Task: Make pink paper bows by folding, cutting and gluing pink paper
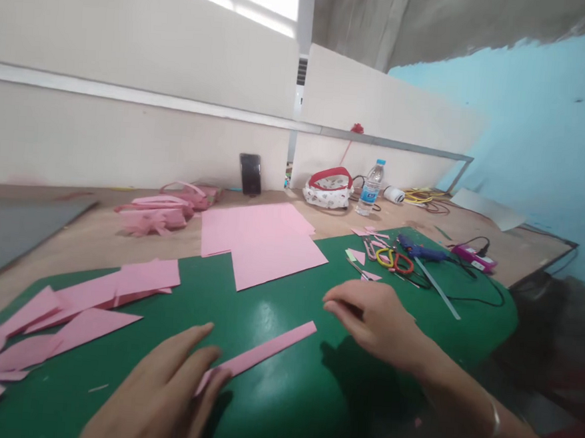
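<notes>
The strip [276, 345], narrow and pink, lies on the green mat [279, 411] at the near middle, slanting from the near left towards the far right. The left hand [160, 390] is at its near end, fingers curled and a little spread, with the thumb across the strip; whether the paper is pinched or only pressed, I cannot tell. The right hand [378, 318] is to the right of the strip's far end, apart from it and above the mat. Its grip is narrow, the thumb and forefinger tips drawn together; I cannot tell whether something small is between them. A bangle [492, 426] circles the right wrist.

Beyond the strip, large pink sheets [271, 244] overlap, partly on the mat and partly on the brown table [491, 239]. Cut pieces [92, 292] of pink paper spread along the left side, and pink bows [160, 210] lie in a pile farther back.

Far of the right hand are scissors [396, 258] with yellow and red handles, and small scraps [356, 257]. Right of these are a blue glue gun [423, 249] and a pale glue stick [438, 289]. At the far side, a phone [250, 174] leans against the white panel [178, 137], left of a pouch [328, 195] and an upright bottle [369, 191].
</notes>
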Demonstrator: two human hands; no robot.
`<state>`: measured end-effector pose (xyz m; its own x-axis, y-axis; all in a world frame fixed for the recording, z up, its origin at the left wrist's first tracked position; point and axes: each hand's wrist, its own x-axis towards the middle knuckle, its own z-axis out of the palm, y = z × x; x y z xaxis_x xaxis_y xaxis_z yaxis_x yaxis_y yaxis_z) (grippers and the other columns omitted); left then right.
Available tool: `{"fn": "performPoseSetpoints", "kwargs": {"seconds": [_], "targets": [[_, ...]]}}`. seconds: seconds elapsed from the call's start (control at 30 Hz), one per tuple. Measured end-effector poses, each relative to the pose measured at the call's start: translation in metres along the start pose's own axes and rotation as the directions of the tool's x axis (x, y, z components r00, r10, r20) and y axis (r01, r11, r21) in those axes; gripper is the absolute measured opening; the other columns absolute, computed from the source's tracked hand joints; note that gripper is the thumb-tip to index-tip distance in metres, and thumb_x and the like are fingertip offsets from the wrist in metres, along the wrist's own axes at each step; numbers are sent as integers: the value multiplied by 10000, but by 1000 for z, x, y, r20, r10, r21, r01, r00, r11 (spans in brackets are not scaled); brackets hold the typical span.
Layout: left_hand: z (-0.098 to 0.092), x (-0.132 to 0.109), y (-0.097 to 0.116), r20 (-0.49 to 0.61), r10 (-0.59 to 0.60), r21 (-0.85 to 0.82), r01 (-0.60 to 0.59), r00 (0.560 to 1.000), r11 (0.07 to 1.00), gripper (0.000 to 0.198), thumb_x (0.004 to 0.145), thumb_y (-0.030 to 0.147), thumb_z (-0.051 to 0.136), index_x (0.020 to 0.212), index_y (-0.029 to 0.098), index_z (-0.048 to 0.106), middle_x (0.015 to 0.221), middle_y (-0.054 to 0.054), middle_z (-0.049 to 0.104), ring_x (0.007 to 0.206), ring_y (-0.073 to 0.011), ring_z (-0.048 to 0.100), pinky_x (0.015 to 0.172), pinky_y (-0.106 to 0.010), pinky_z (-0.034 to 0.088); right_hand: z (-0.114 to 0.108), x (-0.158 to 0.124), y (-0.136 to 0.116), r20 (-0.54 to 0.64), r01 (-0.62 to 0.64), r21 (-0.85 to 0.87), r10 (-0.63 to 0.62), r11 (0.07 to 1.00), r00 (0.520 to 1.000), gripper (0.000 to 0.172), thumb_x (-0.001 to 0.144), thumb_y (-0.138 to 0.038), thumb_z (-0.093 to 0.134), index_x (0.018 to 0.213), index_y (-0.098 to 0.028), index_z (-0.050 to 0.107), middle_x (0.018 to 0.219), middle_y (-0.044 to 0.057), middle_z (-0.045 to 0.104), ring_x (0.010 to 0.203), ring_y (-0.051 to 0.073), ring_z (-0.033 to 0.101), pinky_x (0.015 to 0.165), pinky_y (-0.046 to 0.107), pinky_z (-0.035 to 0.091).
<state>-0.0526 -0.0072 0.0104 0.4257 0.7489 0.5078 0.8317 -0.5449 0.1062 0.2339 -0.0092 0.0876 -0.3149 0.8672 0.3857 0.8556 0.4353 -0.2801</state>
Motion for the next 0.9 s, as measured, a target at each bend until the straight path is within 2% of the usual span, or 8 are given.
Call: {"fn": "performPoseSetpoints", "kwargs": {"seconds": [0.07, 0.13, 0.23, 0.3, 0.53, 0.63, 0.73, 0.9], "targets": [[-11, 29, 21, 226, -79, -2, 82, 971, 997, 284, 809, 370, 506, 1010, 222, 640, 1129, -112, 631, 979, -264, 620, 807, -413, 517, 1, 29, -10, 176, 105, 3, -104, 994, 979, 134, 854, -208, 561, 815, -177, 685, 792, 12, 692, 761, 129, 615, 681, 223, 427], [-16, 50, 38, 446, -78, -21, 97, 892, 995, 201, 787, 217, 470, 876, 200, 649, 964, -93, 657, 847, -226, 639, 734, -347, 502, 7, 55, -16, 378, 228, -17, -205, 974, 903, 106, 813, -249, 620, 802, -172, 691, 790, 27, 679, 756, 144, 600, 643, 227, 403], [-18, 68, 46, 600, -115, -66, 192, 791, 979, 257, 719, 105, 428, 861, 176, 630, 899, -93, 661, 748, -224, 638, 642, -318, 446, 27, 80, -19, 602, 397, 113, -380, 911, 702, 193, 763, -345, 666, 813, -159, 690, 782, 41, 657, 709, 150, 568, 571, 219, 362], [-18, 77, 41, 639, -94, -130, 228, 763, 965, 234, 731, 163, 449, 862, 208, 638, 829, -48, 681, 726, -209, 636, 598, -274, 410, 41, 85, -20, 622, 420, 215, -455, 882, 637, 236, 764, -377, 656, 821, -150, 681, 772, 41, 645, 681, 143, 545, 546, 212, 338], [-27, 108, 13, 596, -147, -130, 275, 789, 953, 224, 765, 264, 433, 669, 215, 629, 654, -29, 635, 632, -188, 557, 558, -275, 289, 55, 85, -5, 557, 185, 230, -285, 956, 780, 211, 857, -193, 486, 765, -151, 671, 613, -1, 593, 554, 104, 471, 526, 205, 299], [-28, 113, -2, 665, -118, -203, 330, 737, 922, 278, 779, 305, 412, 611, 207, 611, 580, -4, 618, 564, -162, 559, 536, -248, 323, 47, 93, 10, 580, 143, 231, -254, 962, 774, 197, 842, -163, 496, 747, -148, 667, 569, -17, 564, 540, 99, 464, 524, 199, 310], [-29, 114, -18, 721, -94, -272, 404, 687, 873, 281, 772, 351, 419, 600, 192, 573, 549, 16, 590, 525, -142, 548, 505, -218, 345, 41, 103, 25, 631, 97, 280, -259, 955, 731, 179, 838, -135, 500, 761, -146, 662, 517, -43, 524, 516, 88, 475, 521, 181, 339], [-38, 119, -30, 696, -109, -337, 456, 710, 824, 297, 786, 414, 428, 623, 197, 548, 573, 32, 569, 560, -131, 523, 535, -212, 349, 33, 107, 40, 608, 23, 368, -259, 930, 751, 179, 850, -133, 485, 778, -131, 648, 499, -55, 499, 505, 78, 469, 523, 169, 368]]}}
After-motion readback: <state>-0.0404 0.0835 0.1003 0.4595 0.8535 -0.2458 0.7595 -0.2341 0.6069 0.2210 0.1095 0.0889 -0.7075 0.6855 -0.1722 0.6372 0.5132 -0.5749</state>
